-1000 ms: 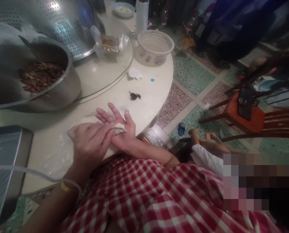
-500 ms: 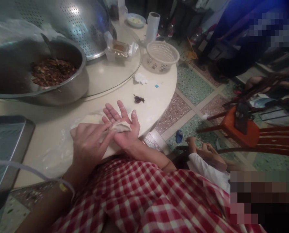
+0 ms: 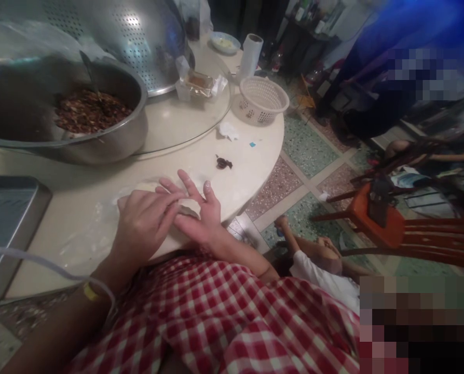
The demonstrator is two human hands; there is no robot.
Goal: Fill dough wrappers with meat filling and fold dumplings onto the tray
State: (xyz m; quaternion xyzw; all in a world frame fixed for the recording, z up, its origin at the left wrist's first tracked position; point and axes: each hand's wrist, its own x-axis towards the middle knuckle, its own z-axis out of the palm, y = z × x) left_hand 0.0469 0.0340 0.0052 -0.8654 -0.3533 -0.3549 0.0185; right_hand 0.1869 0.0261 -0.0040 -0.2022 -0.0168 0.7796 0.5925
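Note:
A pale folded dumpling (image 3: pixel 189 211) lies on the upturned palm of my right hand (image 3: pixel 201 215), partly hidden by fingers. That hand's fingers and thumb are spread, with whitish flour on the tips. From the left, my left hand (image 3: pixel 146 221) reaches over palm down, its thumb and fingers pinched at the dumpling's near end. A clear plastic sheet (image 3: pixel 92 236) lies on the table under and beside my hands. Behind them stands a big steel bowl (image 3: pixel 134 137) of dark chopped filling (image 3: pixel 87 111), with a spoon handle (image 3: pixel 90 72) sticking out.
A metal tray (image 3: pixel 37 208) sits at the left table edge. Farther back are a perforated steel colander (image 3: pixel 162 52), a white plastic basket (image 3: pixel 263 106), a paper roll (image 3: pixel 250 54) and a plate (image 3: pixel 224 44). Another person and a wooden chair (image 3: pixel 387 208) are at the right.
My left fingers have moved along over the dumpling and now cover more of it. My right hand has shifted slightly left and its fingers curl a little more. The view has tilted slightly.

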